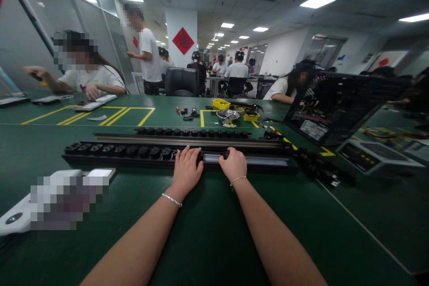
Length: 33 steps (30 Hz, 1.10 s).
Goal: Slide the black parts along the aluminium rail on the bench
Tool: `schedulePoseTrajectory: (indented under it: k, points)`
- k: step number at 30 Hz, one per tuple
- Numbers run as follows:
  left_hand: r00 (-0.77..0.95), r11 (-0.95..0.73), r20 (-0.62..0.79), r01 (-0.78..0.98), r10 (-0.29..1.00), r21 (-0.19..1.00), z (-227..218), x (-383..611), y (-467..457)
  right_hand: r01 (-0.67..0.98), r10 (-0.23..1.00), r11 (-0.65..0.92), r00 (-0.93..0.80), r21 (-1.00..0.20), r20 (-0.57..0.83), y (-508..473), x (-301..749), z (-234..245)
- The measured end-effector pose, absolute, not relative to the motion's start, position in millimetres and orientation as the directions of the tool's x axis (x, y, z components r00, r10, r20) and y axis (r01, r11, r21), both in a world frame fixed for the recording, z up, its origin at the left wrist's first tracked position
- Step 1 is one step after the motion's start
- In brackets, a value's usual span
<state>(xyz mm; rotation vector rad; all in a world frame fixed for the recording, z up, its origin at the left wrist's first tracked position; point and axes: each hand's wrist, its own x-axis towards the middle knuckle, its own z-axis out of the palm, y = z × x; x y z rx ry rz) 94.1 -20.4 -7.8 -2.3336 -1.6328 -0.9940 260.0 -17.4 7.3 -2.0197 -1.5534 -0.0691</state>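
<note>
A long black rail (pixel 251 161) lies across the green table in front of me. A row of round black socket modules (pixel 125 151) fills its left part, and a pale strip shows in the open channel to the right. My left hand (pixel 188 167) lies over the row's right end, fingers stretched across the modules and slightly apart. Just right of it, my right hand (pixel 234 164) has its fingers curled around a small black module (pixel 225 154) at the channel. Its lower part is hidden by my fingers. Behind is a second row of similar modules (pixel 187 132).
A phone (pixel 102 173) and white device (pixel 15 216) lie left. Black parts (pixel 321 165), a boxed power supply (pixel 372 158) and an open computer case (pixel 328 107) stand right. Beyond are a metal bowl (pixel 228 116), yellow bin (pixel 221 104) and seated co-workers (pixel 90 78).
</note>
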Motion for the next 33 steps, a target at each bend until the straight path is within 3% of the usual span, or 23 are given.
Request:
schedulePoseTrajectory:
  k: [13, 23, 33]
  points:
    - [0.196, -0.402, 0.572, 0.878, 0.796, 0.259, -6.4, 94.4, -21.2, 0.913, 0.798, -0.164, 0.345, -0.372, 0.494, -18.6, 271.0, -4.3]
    - [0.197, -0.403, 0.572, 0.878, 0.796, 0.259, -7.0, 93.7, -21.1, 0.916, 0.856, -0.144, 0.305, -0.373, 0.418, -20.9, 274.7, 3.0]
    - [0.204, -0.407, 0.573, 0.878, 0.794, 0.252, -8.0, 93.1, -21.1, 0.907, 0.835, -0.171, 0.341, -0.385, 0.432, -23.2, 273.0, 2.6]
